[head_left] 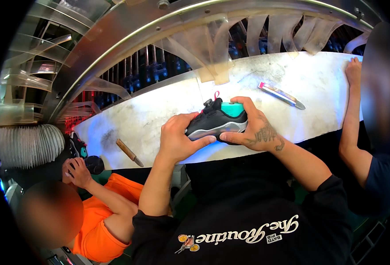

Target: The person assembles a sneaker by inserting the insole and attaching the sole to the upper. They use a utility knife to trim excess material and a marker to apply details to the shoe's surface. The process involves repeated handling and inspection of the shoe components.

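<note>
Between my two hands is a black shoe (208, 119) with a grey sole edge, a red pull loop and a teal shoe last (233, 109) filling its opening. My left hand (177, 134) wraps round the toe end, its thumb along the sole edge. At the heel end my right hand (256, 126) grips, fingers over the top by the last and thumb low on the side. The shoe is held over the near part of the white work surface (168, 106). The underside of its sole is mostly hidden.
A wooden-handled knife (129, 152) lies left, a long narrow tool (282, 95) right. Clear plastic strips (212, 48) hang along a metal frame behind. A person in orange (108, 216) handles a dark shoe (94, 164); another person's arm (352, 110) reaches in at right.
</note>
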`<state>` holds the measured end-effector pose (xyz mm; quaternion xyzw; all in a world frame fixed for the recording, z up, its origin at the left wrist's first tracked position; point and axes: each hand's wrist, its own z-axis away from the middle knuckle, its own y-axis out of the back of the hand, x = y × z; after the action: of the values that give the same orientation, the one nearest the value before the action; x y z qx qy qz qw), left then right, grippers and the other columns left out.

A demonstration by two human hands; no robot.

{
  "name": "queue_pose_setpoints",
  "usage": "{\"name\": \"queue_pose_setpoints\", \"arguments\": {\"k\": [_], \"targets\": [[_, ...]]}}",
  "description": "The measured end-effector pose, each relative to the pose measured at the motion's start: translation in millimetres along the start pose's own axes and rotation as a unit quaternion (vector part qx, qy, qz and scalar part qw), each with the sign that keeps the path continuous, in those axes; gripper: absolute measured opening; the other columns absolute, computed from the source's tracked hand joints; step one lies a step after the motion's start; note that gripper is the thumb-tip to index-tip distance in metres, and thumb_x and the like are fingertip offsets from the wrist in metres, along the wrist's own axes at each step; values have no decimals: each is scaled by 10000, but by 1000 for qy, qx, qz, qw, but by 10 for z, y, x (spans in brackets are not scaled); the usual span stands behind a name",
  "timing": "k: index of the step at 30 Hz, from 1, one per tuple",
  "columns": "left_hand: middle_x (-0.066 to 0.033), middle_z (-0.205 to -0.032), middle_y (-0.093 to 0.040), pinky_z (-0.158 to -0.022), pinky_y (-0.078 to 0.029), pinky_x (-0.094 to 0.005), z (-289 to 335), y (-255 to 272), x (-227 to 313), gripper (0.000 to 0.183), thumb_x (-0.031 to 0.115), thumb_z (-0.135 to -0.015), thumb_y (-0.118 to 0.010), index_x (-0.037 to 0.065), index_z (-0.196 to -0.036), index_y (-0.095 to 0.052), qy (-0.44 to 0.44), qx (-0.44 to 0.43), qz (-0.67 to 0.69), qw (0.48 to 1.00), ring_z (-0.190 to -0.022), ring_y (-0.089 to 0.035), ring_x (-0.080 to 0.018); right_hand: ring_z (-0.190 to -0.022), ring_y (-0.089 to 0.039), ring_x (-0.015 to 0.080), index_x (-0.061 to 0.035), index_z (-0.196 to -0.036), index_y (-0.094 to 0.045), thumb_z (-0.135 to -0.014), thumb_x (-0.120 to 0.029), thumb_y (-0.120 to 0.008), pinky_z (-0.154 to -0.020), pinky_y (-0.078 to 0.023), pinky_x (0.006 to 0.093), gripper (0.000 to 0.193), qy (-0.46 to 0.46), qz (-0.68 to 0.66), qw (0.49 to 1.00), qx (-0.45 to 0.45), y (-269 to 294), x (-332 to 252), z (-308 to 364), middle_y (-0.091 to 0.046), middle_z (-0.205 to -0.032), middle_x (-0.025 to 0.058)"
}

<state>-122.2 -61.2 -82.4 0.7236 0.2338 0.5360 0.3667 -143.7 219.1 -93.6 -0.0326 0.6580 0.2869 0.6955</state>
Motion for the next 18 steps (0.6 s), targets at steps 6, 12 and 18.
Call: {"name": "queue_pose_setpoints", "arguments": {"k": [6, 12, 18], "targets": [[-187, -1037, -806, -887, -605, -419, 89, -26, 80, 668, 459, -703, -1002, 17, -1171, -822, 26, 65, -7, 997, -953, -780, -341, -1281, -683, 375, -83, -1548, -443, -809, -483, -971, -1108, -527, 464, 993, 25, 6, 998, 63, -173, 99, -22, -678, -1365, 225], [-151, -1048, -803, -887, -609, -415, 25, -270, -56, 407, 313, -894, -882, 37, -1182, -800, 15, 111, 156, 981, -933, -777, -315, -1244, -663, 203, 32, -1455, -597, -885, -260, -938, -1121, -517, 368, 726, -58, -225, 972, 35, 62, 93, 83, -707, -1347, 117], [-92, -1199, -723, -929, -571, -337, 309, -215, -246, 257, 135, -1031, -741, 42, -1271, -736, 87, 306, 230, 920, -1054, -695, -195, -1275, -668, 267, 45, -1548, -456, -908, -103, -875, -1131, -520, 404, 779, 191, -229, 941, 159, 174, -490, 363, -630, -1443, 180]]}}
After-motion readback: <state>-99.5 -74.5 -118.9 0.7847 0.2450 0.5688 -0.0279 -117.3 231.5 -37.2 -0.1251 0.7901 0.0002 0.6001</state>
